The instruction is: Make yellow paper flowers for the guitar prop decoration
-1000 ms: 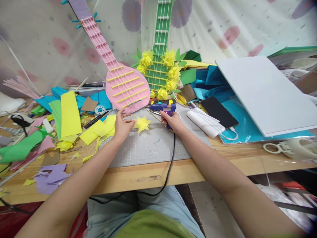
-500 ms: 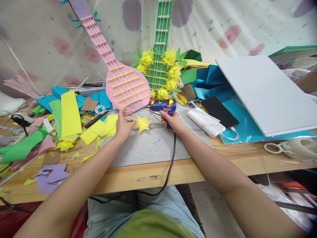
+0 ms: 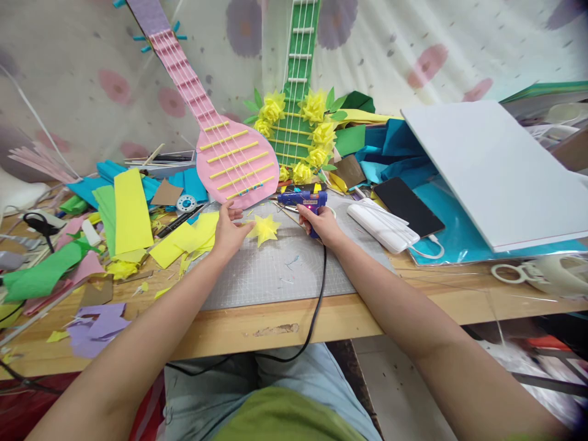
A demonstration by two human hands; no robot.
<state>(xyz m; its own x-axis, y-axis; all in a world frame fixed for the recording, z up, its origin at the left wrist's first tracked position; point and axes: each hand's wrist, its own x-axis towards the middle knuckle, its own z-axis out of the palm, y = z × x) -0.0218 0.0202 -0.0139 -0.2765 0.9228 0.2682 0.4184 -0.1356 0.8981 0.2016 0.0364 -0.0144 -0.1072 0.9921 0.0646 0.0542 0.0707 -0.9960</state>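
Note:
My left hand (image 3: 226, 231) pinches the edge of a yellow paper flower (image 3: 263, 228) that lies on the grey cutting mat (image 3: 280, 269). My right hand (image 3: 322, 225) is wrapped round the handle of a blue glue gun (image 3: 301, 199), whose nozzle points left, just behind the flower. The gun's black cord (image 3: 316, 300) runs down over the table's front edge. Behind my hands lean a pink paper guitar (image 3: 229, 156) and a green paper guitar (image 3: 296, 104) ringed with yellow flowers.
Coloured paper strips and scraps (image 3: 124, 214) cover the table's left side. On the right lie a white power bank (image 3: 381, 228), a black phone (image 3: 407, 205) and a large white board (image 3: 491, 168) on teal sheets. A tape dispenser (image 3: 542, 275) sits at the far right.

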